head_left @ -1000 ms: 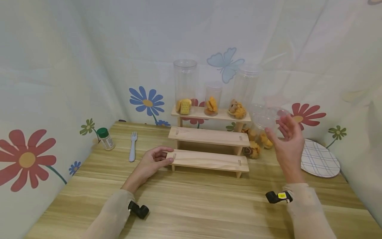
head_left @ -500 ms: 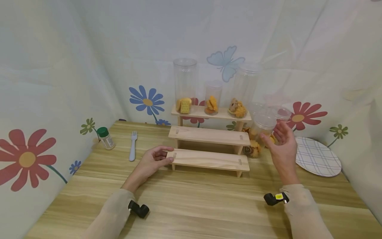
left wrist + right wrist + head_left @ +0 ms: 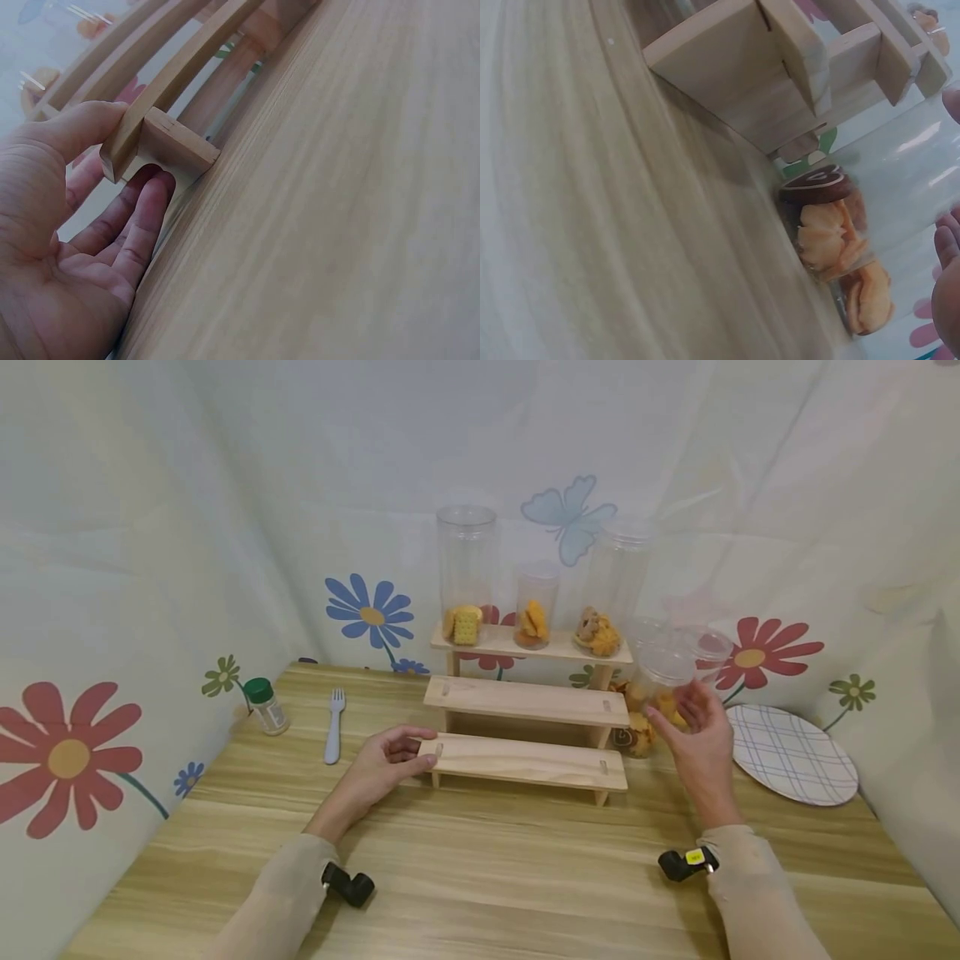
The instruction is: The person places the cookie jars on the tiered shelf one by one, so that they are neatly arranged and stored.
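Note:
My left hand (image 3: 386, 764) holds the left end of the lowest step of a three-tier wooden display shelf (image 3: 525, 760). In the left wrist view its thumb lies on the board (image 3: 172, 75) and fingers reach underneath beside the leg. My right hand (image 3: 701, 739) is at the front clear jar (image 3: 663, 664), right of the shelf, thumb and fingers spread around its side. The right wrist view shows this jar's base with a dark swirled biscuit (image 3: 817, 184) and orange flower-shaped biscuits (image 3: 829, 236); only fingertips show there. More clear jars stand just behind it.
On the top tier stand a tall jar of yellow crackers (image 3: 465, 627), a short jar (image 3: 534, 618) and another tall jar (image 3: 600, 631). A plaid plate (image 3: 795, 756) lies far right. Left are a fork (image 3: 334, 727) and a green-capped shaker bottle (image 3: 266, 706).
My right hand has moved left and slightly down toward the front jar, uncovering more of the plate. My left hand keeps its hold on the lowest step.

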### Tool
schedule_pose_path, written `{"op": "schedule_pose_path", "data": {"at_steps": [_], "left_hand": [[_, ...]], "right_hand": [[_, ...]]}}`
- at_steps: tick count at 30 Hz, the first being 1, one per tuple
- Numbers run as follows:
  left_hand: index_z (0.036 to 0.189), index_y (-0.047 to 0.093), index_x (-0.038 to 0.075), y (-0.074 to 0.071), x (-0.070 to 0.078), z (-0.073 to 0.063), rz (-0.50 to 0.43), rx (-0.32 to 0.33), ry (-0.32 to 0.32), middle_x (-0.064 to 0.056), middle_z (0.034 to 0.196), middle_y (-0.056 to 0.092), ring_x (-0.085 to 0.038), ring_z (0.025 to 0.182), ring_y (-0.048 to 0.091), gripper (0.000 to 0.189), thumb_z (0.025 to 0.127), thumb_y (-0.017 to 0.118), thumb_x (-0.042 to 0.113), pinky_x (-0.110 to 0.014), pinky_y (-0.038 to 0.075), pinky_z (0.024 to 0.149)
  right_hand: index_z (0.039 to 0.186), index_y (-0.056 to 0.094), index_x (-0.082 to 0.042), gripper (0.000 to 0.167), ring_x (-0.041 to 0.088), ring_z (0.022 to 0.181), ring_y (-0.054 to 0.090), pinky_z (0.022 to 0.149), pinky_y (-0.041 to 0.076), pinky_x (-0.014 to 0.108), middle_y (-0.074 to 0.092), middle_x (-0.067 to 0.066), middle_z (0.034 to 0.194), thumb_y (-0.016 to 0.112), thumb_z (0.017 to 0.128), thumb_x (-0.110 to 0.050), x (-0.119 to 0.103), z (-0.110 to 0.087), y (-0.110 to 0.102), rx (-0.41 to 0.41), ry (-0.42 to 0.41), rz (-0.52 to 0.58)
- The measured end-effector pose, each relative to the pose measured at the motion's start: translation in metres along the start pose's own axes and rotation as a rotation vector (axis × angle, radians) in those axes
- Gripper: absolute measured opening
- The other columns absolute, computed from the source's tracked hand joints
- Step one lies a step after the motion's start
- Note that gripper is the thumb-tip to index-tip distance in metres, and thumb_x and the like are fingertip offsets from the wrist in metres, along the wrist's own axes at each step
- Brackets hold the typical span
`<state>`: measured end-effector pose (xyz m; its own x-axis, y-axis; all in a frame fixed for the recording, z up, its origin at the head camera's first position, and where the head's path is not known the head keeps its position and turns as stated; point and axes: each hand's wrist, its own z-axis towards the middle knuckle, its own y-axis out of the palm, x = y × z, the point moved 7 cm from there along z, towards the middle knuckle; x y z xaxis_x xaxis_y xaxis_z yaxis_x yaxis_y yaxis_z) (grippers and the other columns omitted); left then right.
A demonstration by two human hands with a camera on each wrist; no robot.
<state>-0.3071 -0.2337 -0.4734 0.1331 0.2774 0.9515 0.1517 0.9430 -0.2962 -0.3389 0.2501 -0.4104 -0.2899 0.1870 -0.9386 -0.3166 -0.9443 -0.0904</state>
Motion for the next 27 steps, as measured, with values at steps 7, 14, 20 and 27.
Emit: {"op": "schedule_pose_path", "data": {"at_steps": [7,14,20,27], "left_hand": [[0.141,0.074,0.013,0.001,0.001,0.000,-0.004,-0.002,0.002,-0.016,0.123,0.076,-0.026,0.108,0.073,0.042,0.102,0.086,0.024,-0.027,0.059,0.088],[0.141,0.074,0.014,0.002,0.003,0.002,-0.006,-0.002,0.007,-0.015,0.123,0.076,-0.026,0.108,0.073,0.042,0.102,0.085,0.023,-0.027,0.059,0.088],[0.141,0.074,0.013,0.002,0.003,0.001,-0.015,-0.003,0.003,-0.016,0.122,0.076,-0.025,0.106,0.073,0.041,0.103,0.085,0.021,-0.028,0.059,0.087],[0.141,0.074,0.013,0.001,0.001,-0.001,-0.010,-0.001,0.000,-0.016,0.122,0.076,-0.025,0.106,0.072,0.041,0.103,0.085,0.023,-0.028,0.059,0.087]], "right_hand": [[0.161,0.050,0.000,0.077,0.029,0.143,0.056,0.124,0.043,0.031,0.057,0.018,0.154,0.089,0.095,-0.005,0.007,-0.001,0.004,0.001,-0.023,-0.035],[0.154,0.053,0.003,0.070,0.029,0.142,0.057,0.123,0.043,0.029,0.061,0.018,0.150,0.089,0.095,-0.006,0.014,0.000,0.008,-0.012,-0.032,-0.063],[0.161,0.049,0.003,0.078,0.037,0.147,0.057,0.127,0.042,0.045,0.060,0.023,0.157,0.090,0.095,-0.007,0.020,-0.002,0.011,-0.021,-0.011,-0.116],[0.158,0.050,0.006,0.075,0.037,0.146,0.058,0.127,0.042,0.048,0.061,0.024,0.156,0.089,0.094,-0.004,0.019,-0.003,0.016,-0.029,-0.027,-0.122]]}}
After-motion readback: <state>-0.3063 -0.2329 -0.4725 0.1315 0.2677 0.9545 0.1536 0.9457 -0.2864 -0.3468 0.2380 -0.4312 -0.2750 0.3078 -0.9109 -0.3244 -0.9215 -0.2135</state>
